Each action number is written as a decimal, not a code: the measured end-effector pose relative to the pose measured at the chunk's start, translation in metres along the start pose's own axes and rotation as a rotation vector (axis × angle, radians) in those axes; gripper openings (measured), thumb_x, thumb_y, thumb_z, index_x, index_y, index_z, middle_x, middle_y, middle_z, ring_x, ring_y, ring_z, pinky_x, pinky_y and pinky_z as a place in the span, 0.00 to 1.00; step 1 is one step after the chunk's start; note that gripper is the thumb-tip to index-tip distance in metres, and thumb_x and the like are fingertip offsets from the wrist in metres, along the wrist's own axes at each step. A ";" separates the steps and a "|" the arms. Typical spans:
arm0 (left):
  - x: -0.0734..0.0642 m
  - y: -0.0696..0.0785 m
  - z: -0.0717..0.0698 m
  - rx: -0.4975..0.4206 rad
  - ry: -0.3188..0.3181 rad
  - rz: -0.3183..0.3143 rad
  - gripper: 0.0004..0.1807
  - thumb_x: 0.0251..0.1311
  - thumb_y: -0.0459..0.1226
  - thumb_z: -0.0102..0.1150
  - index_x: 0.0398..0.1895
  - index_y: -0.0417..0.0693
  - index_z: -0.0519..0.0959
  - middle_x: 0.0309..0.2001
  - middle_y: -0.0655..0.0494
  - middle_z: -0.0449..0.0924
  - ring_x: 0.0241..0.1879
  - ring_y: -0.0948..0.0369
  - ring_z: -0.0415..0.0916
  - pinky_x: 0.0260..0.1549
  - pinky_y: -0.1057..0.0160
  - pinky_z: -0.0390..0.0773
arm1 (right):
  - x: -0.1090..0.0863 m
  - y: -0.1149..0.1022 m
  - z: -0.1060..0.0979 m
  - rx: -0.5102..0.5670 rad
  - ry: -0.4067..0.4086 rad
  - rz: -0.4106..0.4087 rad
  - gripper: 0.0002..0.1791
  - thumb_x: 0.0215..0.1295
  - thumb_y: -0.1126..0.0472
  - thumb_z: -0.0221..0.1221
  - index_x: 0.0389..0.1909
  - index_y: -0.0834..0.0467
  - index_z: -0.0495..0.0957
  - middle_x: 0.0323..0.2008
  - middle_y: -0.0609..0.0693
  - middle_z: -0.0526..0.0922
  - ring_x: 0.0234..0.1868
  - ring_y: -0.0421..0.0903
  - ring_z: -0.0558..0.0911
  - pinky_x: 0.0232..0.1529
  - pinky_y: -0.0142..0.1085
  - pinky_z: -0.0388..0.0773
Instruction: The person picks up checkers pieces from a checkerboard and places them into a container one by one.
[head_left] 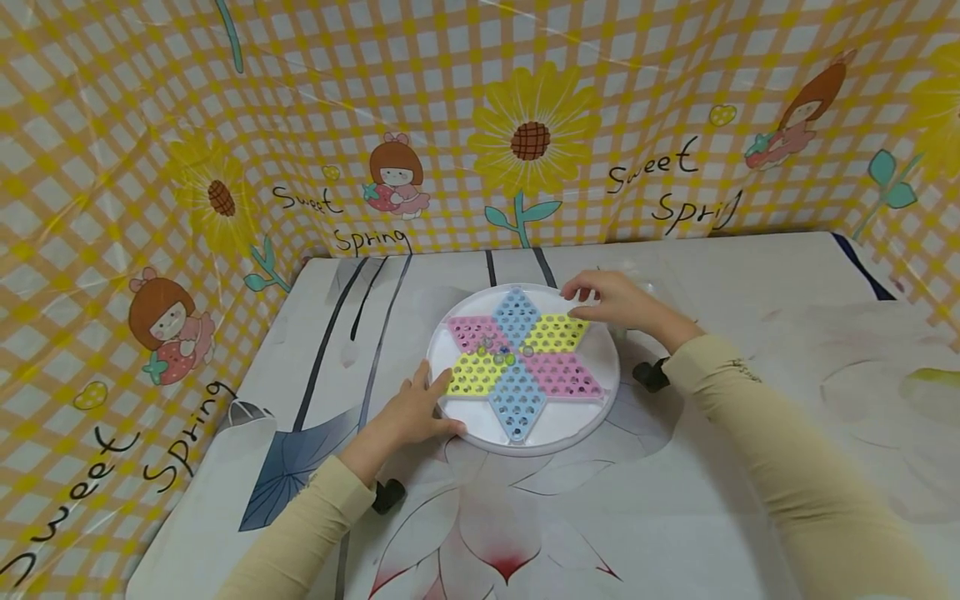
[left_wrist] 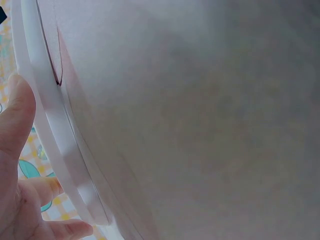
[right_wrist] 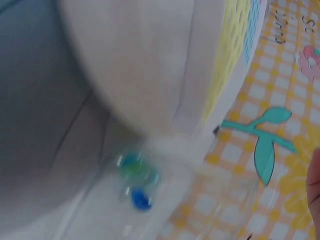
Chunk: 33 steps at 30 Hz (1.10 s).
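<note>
A round white Chinese checkers board (head_left: 465, 408) lies on the table, its six-pointed star coloured blue, pink and yellow. Several glass marbles (head_left: 499, 358) are grouped around the star's middle. My left hand (head_left: 408, 412) rests at the board's left rim, thumb and fingers spread along the edge. Over the upper right rim, near a yellow point, hovers my right hand (head_left: 611, 298) with loosely bent fingers; no marble shows between them. Beyond it a clear plastic box (right_wrist: 225, 185) holds blue and green marbles (right_wrist: 141, 199), blurred in the right wrist view.
The white table (head_left: 750, 292) bears printed petals and dark lines. A yellow checked cloth (head_left: 442, 83) with sunflowers hangs along the back and sides. Dark wrist straps show at both cuffs.
</note>
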<state>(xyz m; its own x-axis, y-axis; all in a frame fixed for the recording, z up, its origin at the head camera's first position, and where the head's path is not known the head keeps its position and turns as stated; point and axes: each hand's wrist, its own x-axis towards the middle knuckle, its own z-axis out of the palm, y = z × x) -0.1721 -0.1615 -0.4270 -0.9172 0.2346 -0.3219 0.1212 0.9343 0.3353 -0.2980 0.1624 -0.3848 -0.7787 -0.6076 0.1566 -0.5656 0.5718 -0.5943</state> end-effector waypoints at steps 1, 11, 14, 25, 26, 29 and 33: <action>0.000 0.000 0.000 0.000 -0.001 0.002 0.50 0.47 0.59 0.60 0.71 0.52 0.51 0.71 0.36 0.36 0.65 0.33 0.46 0.53 0.38 0.64 | 0.002 -0.001 0.003 0.016 -0.012 0.004 0.15 0.56 0.66 0.61 0.45 0.64 0.75 0.42 0.60 0.79 0.42 0.52 0.74 0.43 0.46 0.70; 0.001 0.002 -0.001 -0.004 0.000 -0.003 0.50 0.47 0.59 0.60 0.71 0.53 0.50 0.71 0.36 0.36 0.65 0.33 0.45 0.53 0.38 0.63 | 0.020 -0.009 0.026 0.028 -0.099 -0.064 0.14 0.54 0.67 0.62 0.43 0.65 0.76 0.39 0.58 0.79 0.40 0.51 0.76 0.41 0.43 0.71; 0.001 0.001 -0.001 -0.005 0.000 -0.005 0.50 0.47 0.59 0.60 0.71 0.52 0.51 0.71 0.37 0.36 0.65 0.33 0.45 0.53 0.38 0.63 | 0.023 -0.014 0.029 0.049 -0.139 -0.068 0.15 0.54 0.66 0.63 0.43 0.66 0.76 0.40 0.59 0.79 0.40 0.51 0.75 0.42 0.43 0.71; 0.001 0.002 -0.001 0.001 -0.002 -0.005 0.50 0.48 0.59 0.60 0.71 0.53 0.50 0.71 0.37 0.36 0.65 0.33 0.45 0.53 0.38 0.63 | 0.034 -0.024 0.041 0.050 -0.271 -0.057 0.15 0.54 0.66 0.63 0.42 0.66 0.76 0.39 0.58 0.79 0.38 0.48 0.75 0.41 0.40 0.72; 0.001 0.002 -0.001 0.000 -0.002 -0.005 0.50 0.48 0.59 0.60 0.71 0.53 0.50 0.71 0.37 0.36 0.65 0.33 0.45 0.53 0.38 0.63 | 0.034 -0.025 0.042 0.045 -0.289 -0.053 0.14 0.54 0.66 0.63 0.42 0.65 0.76 0.39 0.57 0.79 0.38 0.48 0.75 0.40 0.39 0.72; 0.001 0.002 -0.001 -0.003 0.000 -0.004 0.50 0.48 0.59 0.60 0.71 0.53 0.50 0.71 0.37 0.36 0.65 0.33 0.46 0.53 0.38 0.63 | 0.037 -0.026 0.045 0.039 -0.342 -0.040 0.14 0.53 0.66 0.63 0.41 0.64 0.77 0.37 0.55 0.79 0.36 0.46 0.74 0.38 0.36 0.71; 0.000 0.001 0.000 -0.004 0.000 -0.006 0.50 0.48 0.59 0.60 0.71 0.52 0.51 0.71 0.36 0.36 0.65 0.33 0.46 0.53 0.38 0.63 | 0.039 -0.025 0.049 0.042 -0.407 -0.020 0.12 0.53 0.67 0.62 0.40 0.63 0.77 0.35 0.53 0.77 0.33 0.43 0.71 0.35 0.33 0.70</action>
<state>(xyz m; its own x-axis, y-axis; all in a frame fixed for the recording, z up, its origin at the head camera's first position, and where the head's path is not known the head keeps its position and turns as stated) -0.1722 -0.1605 -0.4264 -0.9180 0.2291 -0.3237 0.1143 0.9344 0.3373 -0.3011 0.0973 -0.4020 -0.5919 -0.7916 -0.1520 -0.5611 0.5400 -0.6274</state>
